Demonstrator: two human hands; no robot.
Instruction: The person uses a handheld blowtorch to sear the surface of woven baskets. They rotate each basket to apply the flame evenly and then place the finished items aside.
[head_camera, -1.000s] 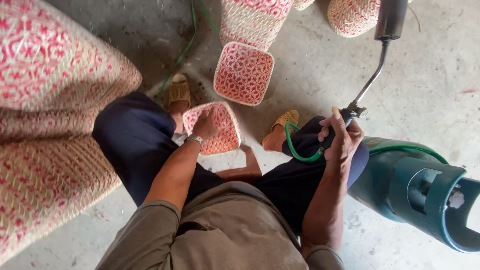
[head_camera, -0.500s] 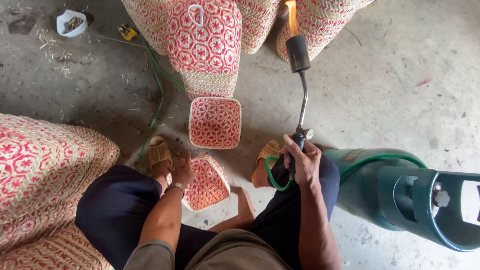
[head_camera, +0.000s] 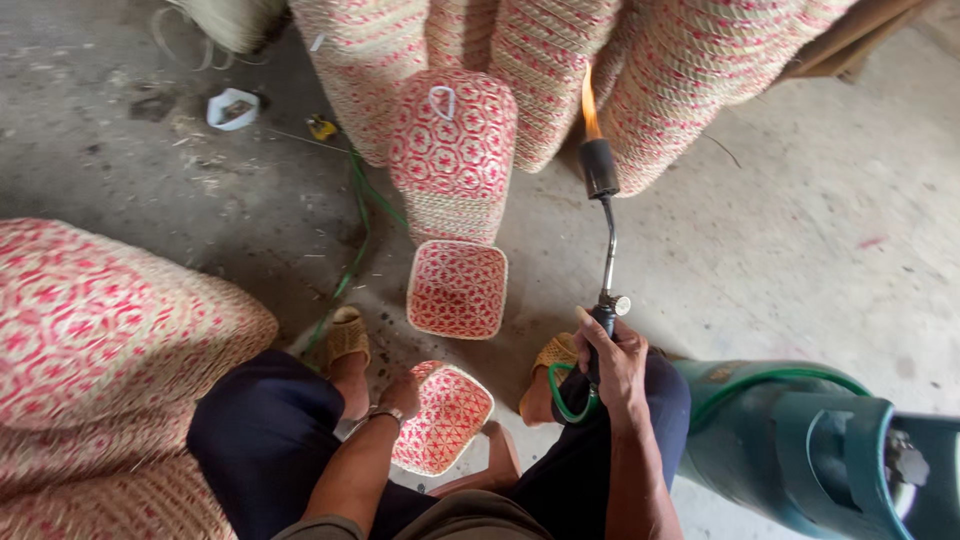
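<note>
**Q:** Where does the work sit relative to your hands?

**A:** Landmark: the teal steel gas cylinder (head_camera: 800, 440) lying on the concrete floor (head_camera: 800, 250) at my right. My left hand (head_camera: 400, 398) is closed on the rim of a small square tray woven of pink and straw-coloured strips (head_camera: 440, 418), between my knees, well left of the cylinder. My right hand (head_camera: 612, 362) is clamped round the black handle of a long-necked gas torch (head_camera: 604, 235), just left of the cylinder.

**Q:** Axis of the torch?

**A:** It runs straight away from me; the flame burns at the far tip, pointing up-frame, off the tray. The tray is nearer my body than the flame, tilted on edge. A green hose (head_camera: 570, 398) loops under my right hand.

**Q:** Anything between?

**A:** A second matching square tray (head_camera: 457, 288) lies flat beyond my feet, left of the torch neck.
</note>
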